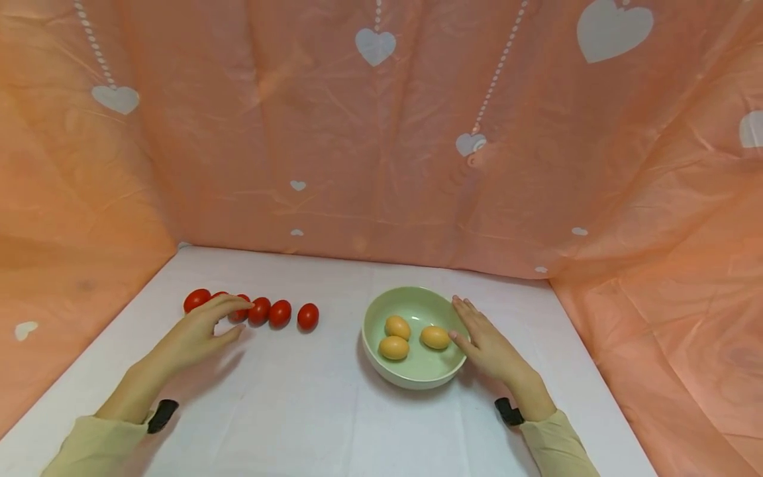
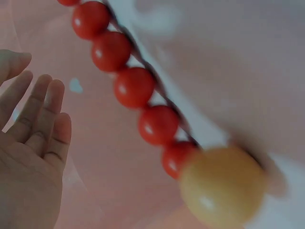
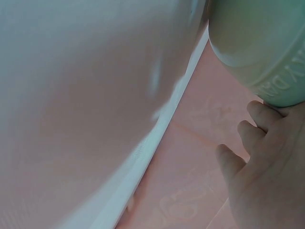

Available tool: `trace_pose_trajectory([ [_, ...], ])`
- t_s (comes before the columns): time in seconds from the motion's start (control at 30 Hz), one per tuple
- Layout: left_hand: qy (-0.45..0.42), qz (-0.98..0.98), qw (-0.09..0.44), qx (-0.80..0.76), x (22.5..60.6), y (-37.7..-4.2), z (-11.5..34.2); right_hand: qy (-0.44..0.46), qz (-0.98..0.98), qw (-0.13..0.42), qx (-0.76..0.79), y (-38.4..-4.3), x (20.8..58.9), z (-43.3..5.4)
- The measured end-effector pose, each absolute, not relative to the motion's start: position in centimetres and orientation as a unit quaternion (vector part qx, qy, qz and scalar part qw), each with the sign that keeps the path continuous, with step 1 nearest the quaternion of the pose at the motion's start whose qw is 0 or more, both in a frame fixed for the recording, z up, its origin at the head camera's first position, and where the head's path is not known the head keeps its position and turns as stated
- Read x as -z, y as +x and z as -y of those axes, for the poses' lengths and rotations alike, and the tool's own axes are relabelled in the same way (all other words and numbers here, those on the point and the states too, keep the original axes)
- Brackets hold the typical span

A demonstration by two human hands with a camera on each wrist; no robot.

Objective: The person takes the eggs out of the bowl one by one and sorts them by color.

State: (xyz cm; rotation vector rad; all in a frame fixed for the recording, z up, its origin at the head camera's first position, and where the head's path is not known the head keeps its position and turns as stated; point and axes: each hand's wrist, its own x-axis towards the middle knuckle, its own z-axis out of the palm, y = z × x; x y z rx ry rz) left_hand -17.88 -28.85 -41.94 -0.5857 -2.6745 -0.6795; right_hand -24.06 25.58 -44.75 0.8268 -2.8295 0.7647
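Several red cherry tomatoes lie in a row on the left of the table. My left hand is over the row's left part, fingers stretched out and spread from the thumb, nothing held. Close to the left wrist camera, a yellow egg-shaped fruit shows at the row's end; the head view hides it behind that hand. A light green bowl holds three yellow fruits. My right hand rests against the bowl's right side, thumb over the rim and fingers extended along the outside.
White cloth covers the table. Orange curtains with white hearts enclose it at the back and both sides. Black wrist bands sit at both sleeve ends.
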Motion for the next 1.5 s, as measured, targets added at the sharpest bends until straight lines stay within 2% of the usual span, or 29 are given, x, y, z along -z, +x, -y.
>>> trace_pose_trajectory([
  [0.3,-0.227,0.925,0.108,0.285,41.6,-20.3,23.6,0.27,0.928,0.052,-0.251,-24.1,45.1,-25.6],
  [0.6,-0.312,0.892,0.121,0.303,40.8,-22.7,17.7,0.274,0.928,0.058,-0.247,-24.2,45.1,-25.6],
  [0.8,-0.361,0.877,0.107,0.3,40.1,-23.9,13.8,0.276,0.927,0.059,-0.248,-24.3,45.0,-25.6],
  [0.97,-0.405,0.867,0.072,0.279,39.8,-24.9,10.7,0.275,0.927,0.056,-0.248,-24.3,45.0,-25.6],
  [1.13,-0.439,0.867,0.014,0.235,39.3,-25.5,8.3,0.274,0.927,0.057,-0.248,-24.3,45.0,-25.6],
  [1.3,-0.457,0.869,-0.05,0.185,39.0,-26.3,6.7,0.277,0.926,0.057,-0.25,-24.3,44.9,-25.6],
  [1.5,-0.471,0.865,-0.097,0.144,38.6,-26.6,5.3,0.277,0.926,0.055,-0.25,-24.1,44.7,-25.6],
])
